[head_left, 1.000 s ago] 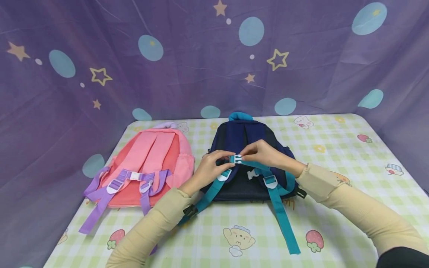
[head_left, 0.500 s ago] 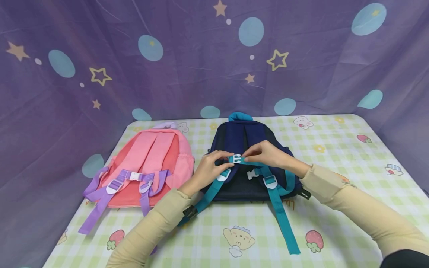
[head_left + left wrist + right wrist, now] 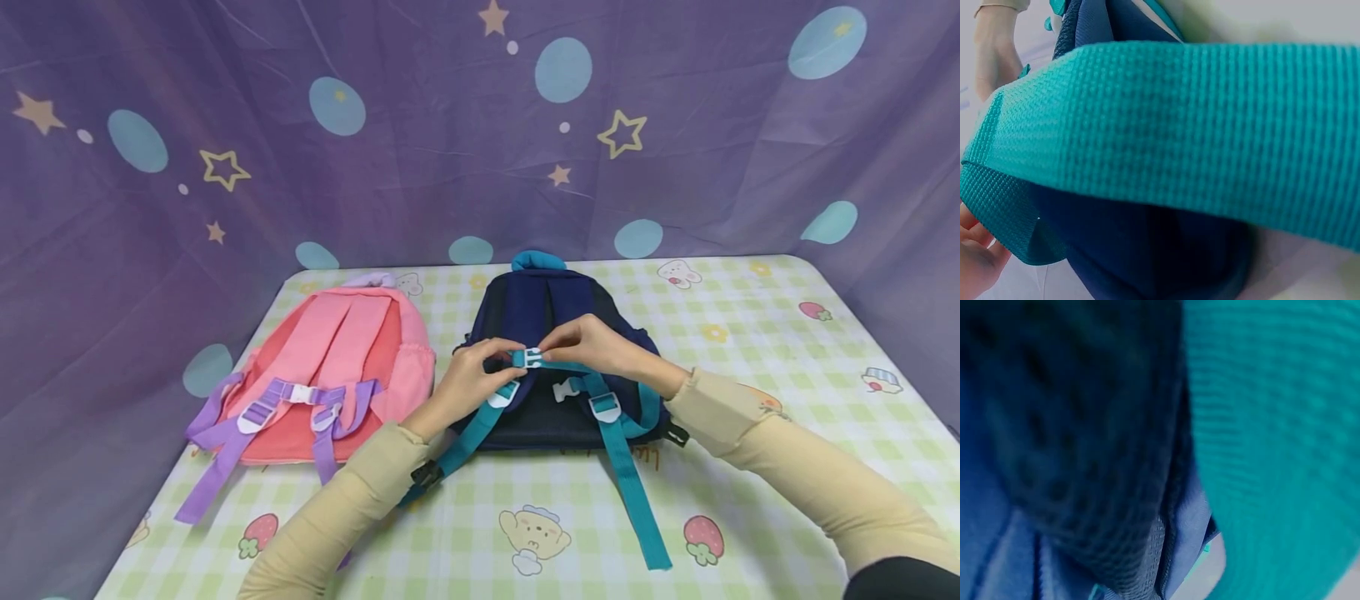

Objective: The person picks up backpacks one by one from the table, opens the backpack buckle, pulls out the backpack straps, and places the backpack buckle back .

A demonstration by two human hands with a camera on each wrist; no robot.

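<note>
Over the navy backpack, both hands pinch away at the white buckle!
From afar I see the left hand pinching the buckle, the right hand pinching teal strap beside its prongs; left of them lies the pink backpack.

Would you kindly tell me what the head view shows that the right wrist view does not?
Only the head view shows the pink backpack, the white buckle, and the left hand and right hand pinching at it. Only the right wrist view shows holes in the dark mesh up close. Both show the navy backpack and teal webbing.
</note>
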